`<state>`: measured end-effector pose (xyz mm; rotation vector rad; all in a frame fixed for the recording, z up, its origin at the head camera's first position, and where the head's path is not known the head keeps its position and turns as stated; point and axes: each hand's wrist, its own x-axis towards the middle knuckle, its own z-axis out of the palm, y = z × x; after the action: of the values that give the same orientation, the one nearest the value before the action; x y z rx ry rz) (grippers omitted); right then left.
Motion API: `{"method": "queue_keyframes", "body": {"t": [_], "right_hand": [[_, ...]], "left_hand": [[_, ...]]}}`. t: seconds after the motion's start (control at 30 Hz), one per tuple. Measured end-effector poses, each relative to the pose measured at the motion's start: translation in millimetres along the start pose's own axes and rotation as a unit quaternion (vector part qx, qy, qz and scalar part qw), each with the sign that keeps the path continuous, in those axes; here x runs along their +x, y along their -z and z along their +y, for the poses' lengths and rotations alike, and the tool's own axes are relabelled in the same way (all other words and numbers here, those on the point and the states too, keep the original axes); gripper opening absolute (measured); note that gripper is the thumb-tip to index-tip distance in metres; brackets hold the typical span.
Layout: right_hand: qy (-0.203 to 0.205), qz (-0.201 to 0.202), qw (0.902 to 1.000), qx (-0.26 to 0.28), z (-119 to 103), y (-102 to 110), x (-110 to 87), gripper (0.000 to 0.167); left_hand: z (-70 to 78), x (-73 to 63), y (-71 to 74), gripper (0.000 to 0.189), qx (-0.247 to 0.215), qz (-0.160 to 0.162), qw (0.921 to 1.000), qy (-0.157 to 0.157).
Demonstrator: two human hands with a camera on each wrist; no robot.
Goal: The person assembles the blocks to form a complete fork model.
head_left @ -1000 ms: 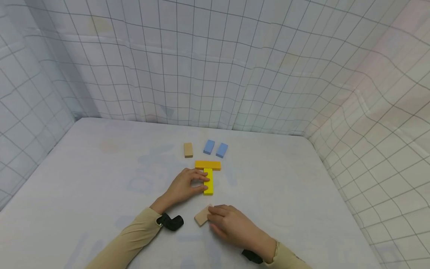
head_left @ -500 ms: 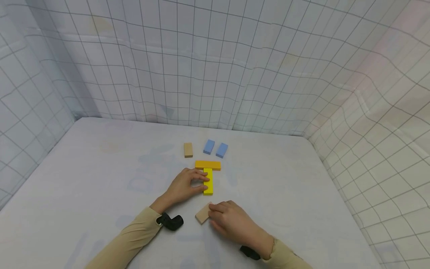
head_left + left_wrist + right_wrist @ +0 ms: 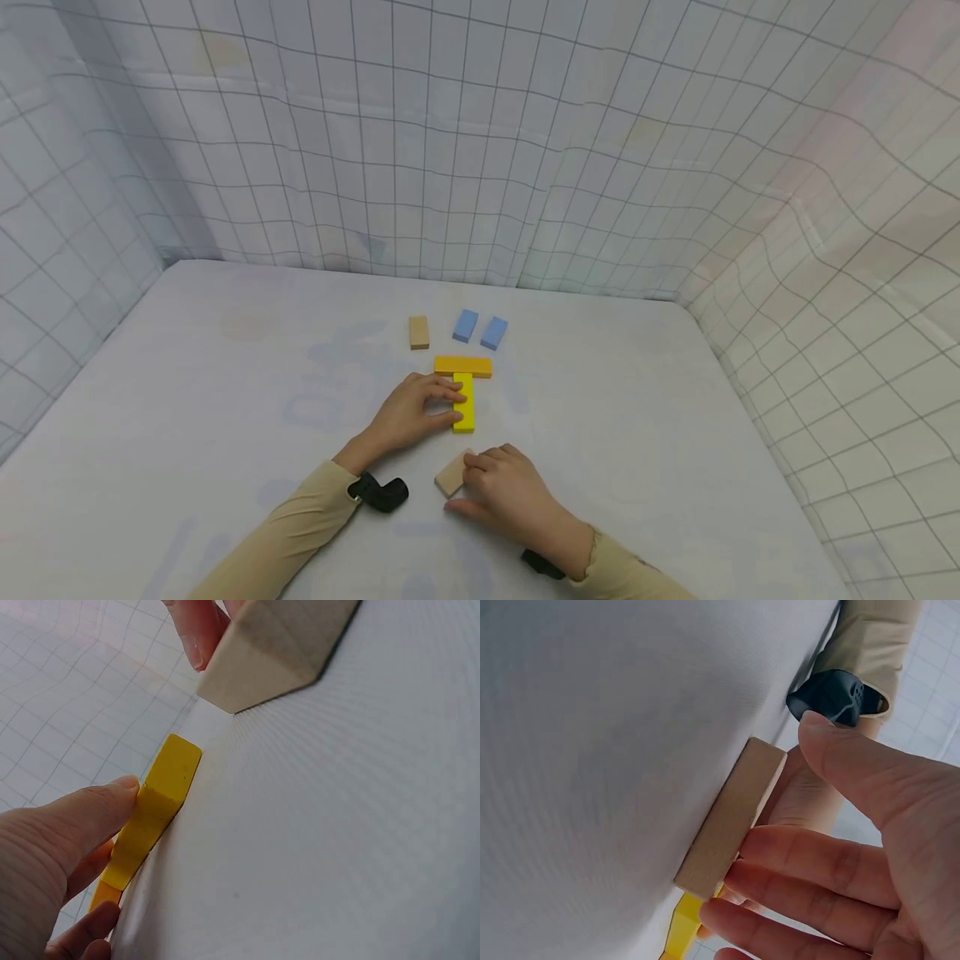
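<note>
A yellow block (image 3: pixel 464 408) lies lengthwise with its far end at the middle of an orange block (image 3: pixel 462 367), making a T. My left hand (image 3: pixel 411 414) rests its thumb and fingertips on the yellow block's left side; the thumb (image 3: pixel 112 801) meets its upper edge in the left wrist view. Nearer to me, a plain wooden block (image 3: pixel 452 477) lies slanted on the table. My right hand (image 3: pixel 510 496) touches its right end with the fingertips. In the right wrist view the thumb (image 3: pixel 829 739) stands spread away from the wooden block (image 3: pixel 731 817).
Beyond the T, another wooden block (image 3: pixel 419 332) and two blue blocks (image 3: pixel 465 326) lie on the white-covered table (image 3: pixel 637 400). Grid-patterned curtains (image 3: pixel 465 150) close off the back and sides. Each wrist wears a black device (image 3: pixel 381 493).
The near wooden block has shifted slightly away from me. My right hand has moved a little forward and left, and its thumb has spread away from the block. My left hand stays put.
</note>
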<state>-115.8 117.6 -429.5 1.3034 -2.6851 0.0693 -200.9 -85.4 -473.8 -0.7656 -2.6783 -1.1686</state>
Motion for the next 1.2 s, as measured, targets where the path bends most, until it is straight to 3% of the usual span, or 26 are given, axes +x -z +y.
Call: {"method": "queue_keyframes", "body": {"t": [0.23, 0.8, 1.2], "right_hand": [[0.005, 0.040, 0.9990, -0.019, -0.7, -4.7, 1.3, 0.031], [-0.011, 0.067, 0.9953, -0.069, -5.0, -6.9, 6.2, 0.032], [-0.024, 0.045, 0.9987, -0.007, -2.3, -5.0, 6.1, 0.024]], "left_hand": [[-0.9, 0.2, -1.1, 0.028, -0.005, 0.003, 1.0000, -0.001], [-2.2, 0.5, -1.5, 0.028, -0.007, 0.001, 1.0000, 0.001], [-1.5, 0.3, -0.2, 0.028, -0.006, 0.000, 1.0000, -0.002]]}}
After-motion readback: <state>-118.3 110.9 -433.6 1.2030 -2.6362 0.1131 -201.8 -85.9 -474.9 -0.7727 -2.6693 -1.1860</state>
